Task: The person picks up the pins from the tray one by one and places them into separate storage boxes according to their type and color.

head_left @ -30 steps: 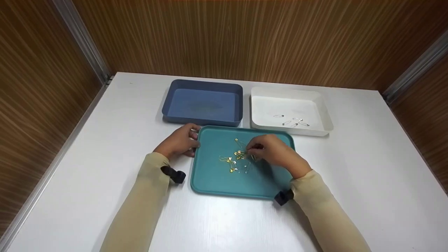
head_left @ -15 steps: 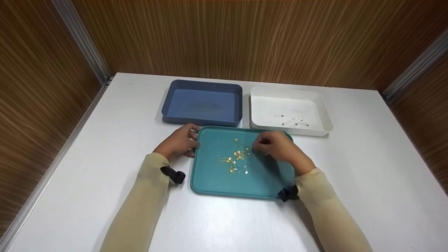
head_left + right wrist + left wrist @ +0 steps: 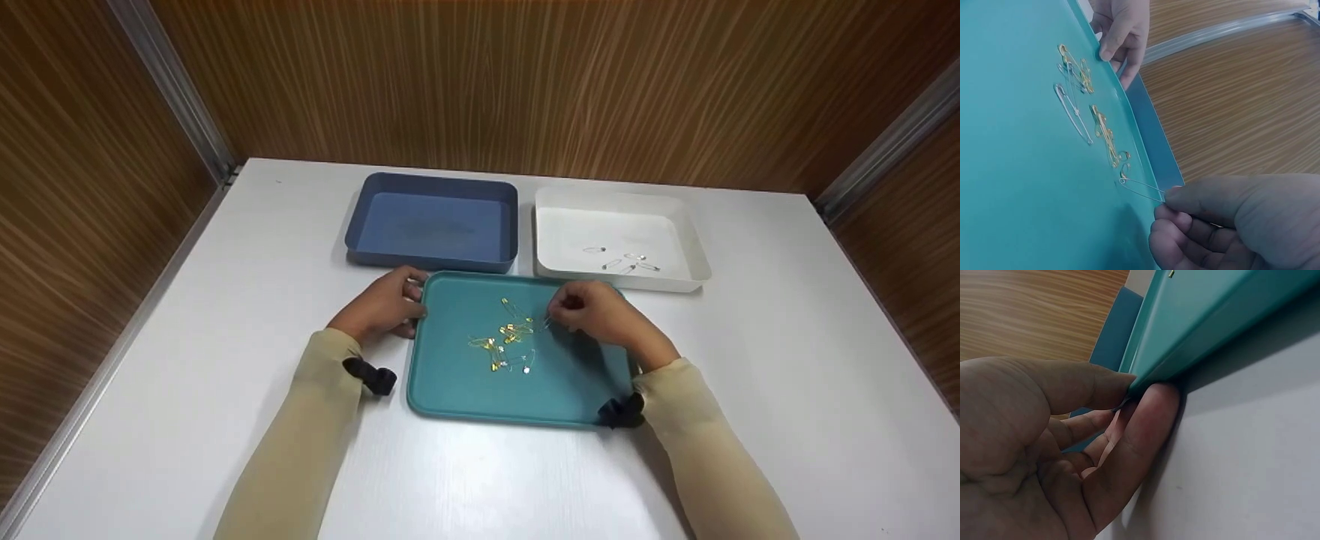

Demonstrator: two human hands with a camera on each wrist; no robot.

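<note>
1. One silver safety pin [image 3: 1141,189] is pinched between the thumb and fingertips of the right hand [image 3: 600,315], held by one end just above the floor of the teal tray [image 3: 457,390]; the free end points back toward the pile.
2. By my judgement the pin is very light, thin, stiff wire, smooth enough to slip, so a fingertip pinch at the clasp or coil end suits it best; a sharp point may be exposed if it is unclasped, which I cannot tell.
3. Just beside that hand, toward the tray's middle, lies a loose cluster of gold safety pins [image 3: 506,334] with a few silver ones [image 3: 525,364] at its near edge, some overlapping and likely to tangle.
4. At the tray's far left corner the left hand [image 3: 382,304] grips the rim, thumb on top and fingers curled under the edge [image 3: 1151,410], steadying it on the white table [image 3: 787,360].
5. Beyond the tray, well apart from the hands, stand a dark blue bin [image 3: 360,225], whose contents I cannot make out, and a white bin [image 3: 694,262] holding several silver safety pins [image 3: 626,261].
</note>
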